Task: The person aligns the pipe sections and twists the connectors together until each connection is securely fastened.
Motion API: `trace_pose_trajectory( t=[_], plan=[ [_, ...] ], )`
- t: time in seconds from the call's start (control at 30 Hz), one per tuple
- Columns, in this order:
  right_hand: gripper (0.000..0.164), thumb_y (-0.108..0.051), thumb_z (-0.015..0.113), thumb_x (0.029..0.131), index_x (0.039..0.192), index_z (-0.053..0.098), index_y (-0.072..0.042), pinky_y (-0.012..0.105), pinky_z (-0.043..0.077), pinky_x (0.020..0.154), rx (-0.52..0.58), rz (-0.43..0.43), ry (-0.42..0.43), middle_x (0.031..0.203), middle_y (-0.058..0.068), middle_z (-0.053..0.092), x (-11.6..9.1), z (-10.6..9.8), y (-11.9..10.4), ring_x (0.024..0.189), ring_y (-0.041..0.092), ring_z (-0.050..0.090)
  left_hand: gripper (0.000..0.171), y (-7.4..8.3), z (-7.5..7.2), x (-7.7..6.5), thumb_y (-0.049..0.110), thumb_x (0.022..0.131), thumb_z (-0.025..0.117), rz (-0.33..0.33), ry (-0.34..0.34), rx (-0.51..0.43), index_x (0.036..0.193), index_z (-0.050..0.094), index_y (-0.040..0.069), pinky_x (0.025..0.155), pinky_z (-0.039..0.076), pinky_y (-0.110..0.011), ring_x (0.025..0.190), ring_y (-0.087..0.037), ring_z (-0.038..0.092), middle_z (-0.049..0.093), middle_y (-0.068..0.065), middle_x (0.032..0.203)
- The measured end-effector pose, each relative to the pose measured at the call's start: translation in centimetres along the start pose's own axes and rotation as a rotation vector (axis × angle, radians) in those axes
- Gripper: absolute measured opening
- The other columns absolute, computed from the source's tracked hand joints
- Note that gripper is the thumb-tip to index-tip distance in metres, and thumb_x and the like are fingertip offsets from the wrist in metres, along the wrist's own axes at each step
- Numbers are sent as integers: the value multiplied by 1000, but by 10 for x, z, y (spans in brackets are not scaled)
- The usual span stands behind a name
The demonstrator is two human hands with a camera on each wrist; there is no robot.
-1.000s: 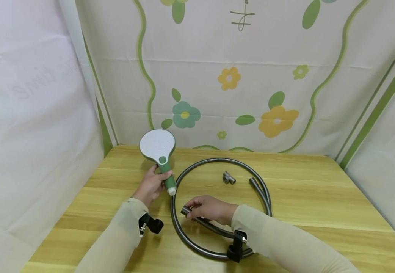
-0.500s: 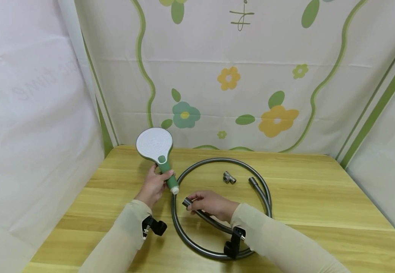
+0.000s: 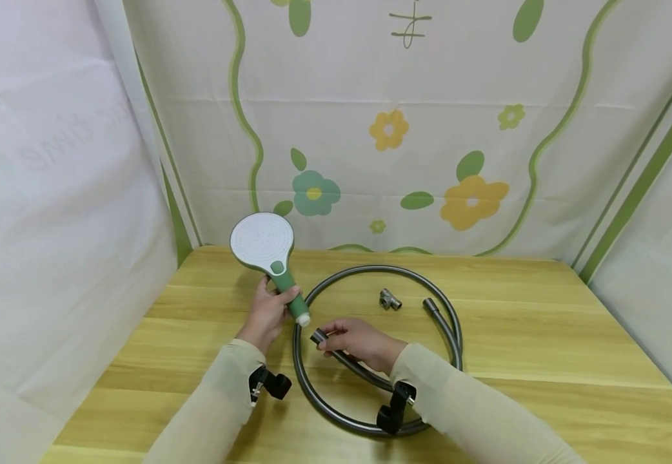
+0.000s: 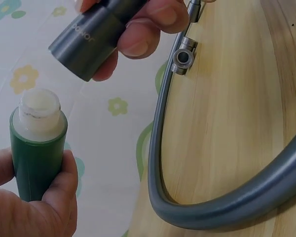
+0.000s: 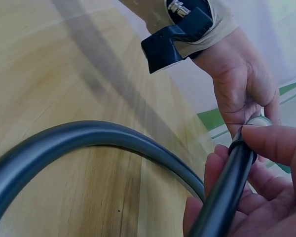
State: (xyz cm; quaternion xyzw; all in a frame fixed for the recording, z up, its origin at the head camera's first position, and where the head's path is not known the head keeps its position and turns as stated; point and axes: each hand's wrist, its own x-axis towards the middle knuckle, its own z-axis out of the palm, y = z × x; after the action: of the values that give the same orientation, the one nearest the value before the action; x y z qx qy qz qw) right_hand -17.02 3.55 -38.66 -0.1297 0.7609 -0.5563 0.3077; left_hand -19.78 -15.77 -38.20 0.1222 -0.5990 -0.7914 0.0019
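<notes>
Round green-and-white shower head [image 3: 269,256] near a glossy grey hose's [image 3: 365,372] end.
Left of centre, the left grip [image 3: 266,312] is clamped round its handle; at lower centre, the right grip [image 3: 362,345] pinches the hose. A silvery metal connector [image 3: 391,299] lies on the wooden desk [image 3: 545,335], right of centre.

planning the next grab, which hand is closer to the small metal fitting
Right. The right hand is on the person's side of the metal fitting, slightly left; the left hand is farther left, outside the hose loop.
</notes>
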Motion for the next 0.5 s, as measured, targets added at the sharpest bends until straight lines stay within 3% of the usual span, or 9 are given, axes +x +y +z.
trace_pose_trajectory(
  t=[0.5],
  plan=[
    [36,-20,67,90,122,62,-4,25,37,60,8,-17,30,104,15,69,1,2,1,86,15,62,84,-5,7,-5,0,94,59,13,45,-51,155,2,10,104,42,-46,125,-41,47,39,-29,141]
  ],
)
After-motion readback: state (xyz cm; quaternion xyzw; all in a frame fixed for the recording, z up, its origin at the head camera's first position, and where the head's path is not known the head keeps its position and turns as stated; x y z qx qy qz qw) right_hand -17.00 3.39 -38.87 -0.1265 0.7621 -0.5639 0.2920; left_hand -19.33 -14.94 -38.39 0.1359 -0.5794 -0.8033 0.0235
